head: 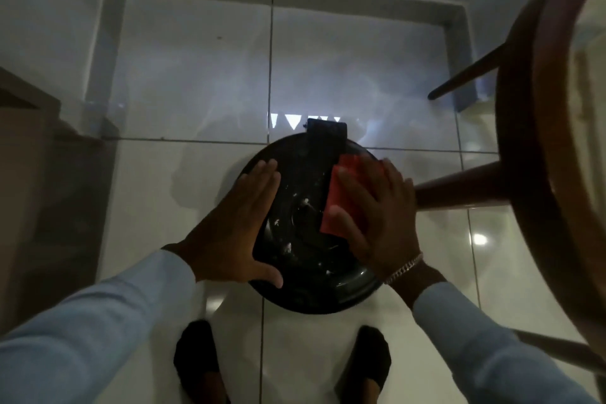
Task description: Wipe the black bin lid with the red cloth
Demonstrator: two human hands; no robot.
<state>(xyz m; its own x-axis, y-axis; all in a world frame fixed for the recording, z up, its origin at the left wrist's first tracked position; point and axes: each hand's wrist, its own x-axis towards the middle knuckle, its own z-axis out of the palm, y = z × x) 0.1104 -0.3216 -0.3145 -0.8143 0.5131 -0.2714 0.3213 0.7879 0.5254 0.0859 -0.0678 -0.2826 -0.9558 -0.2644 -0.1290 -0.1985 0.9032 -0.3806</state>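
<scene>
The round black bin lid [305, 233] lies below me on the bin, glossy, with pale specks near its middle and a hinge tab at its far edge. My left hand [239, 223] rests flat on the lid's left rim, fingers together and thumb spread, holding nothing. My right hand [377, 216] presses the red cloth [341, 180] flat against the lid's right half. Most of the cloth is hidden under the palm and fingers.
A wooden stool [537, 174] stands close on the right, one leg almost touching my right hand. My feet in dark socks [196, 361] stand on the white tiled floor [196, 92]. A brown cabinet [29, 174] is at the left.
</scene>
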